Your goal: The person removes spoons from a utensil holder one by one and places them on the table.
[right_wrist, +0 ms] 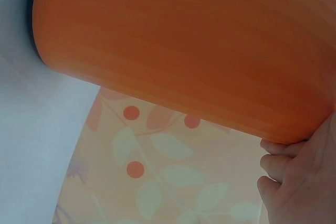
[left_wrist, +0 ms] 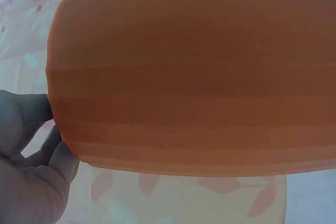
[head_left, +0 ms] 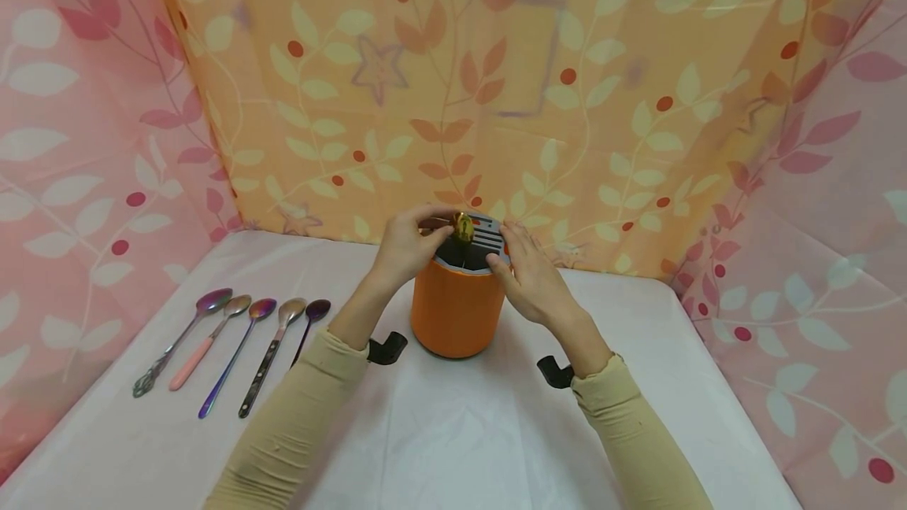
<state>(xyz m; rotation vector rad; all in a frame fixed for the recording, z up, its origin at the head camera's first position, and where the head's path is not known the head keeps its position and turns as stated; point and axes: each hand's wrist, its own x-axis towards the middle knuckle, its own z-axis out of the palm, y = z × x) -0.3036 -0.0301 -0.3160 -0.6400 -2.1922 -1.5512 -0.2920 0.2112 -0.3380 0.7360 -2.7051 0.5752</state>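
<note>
An orange cutlery holder (head_left: pixel 453 313) stands upright at the middle of the table, its grey top (head_left: pixel 487 233) having narrow slots at the back and dark compartments in front. My left hand (head_left: pixel 407 246) is at the left of the rim and pinches a shiny gold spoon (head_left: pixel 464 228) by its bowl, which shows above the dark compartments. The spoon's handle is hidden. On the opposite side, my right hand (head_left: pixel 527 274) holds the holder's rim, thumb toward the front and fingers along the right side. The holder's orange wall (left_wrist: pixel 189 77) fills most of the left wrist view.
Several spoons lie in a row at the left of the table, among them a pink-handled spoon (head_left: pixel 209 341) and a black-handled spoon (head_left: pixel 272 352). White cloth (head_left: pixel 453 431) covers the table. Patterned curtains (head_left: pixel 453 101) close off the back and sides.
</note>
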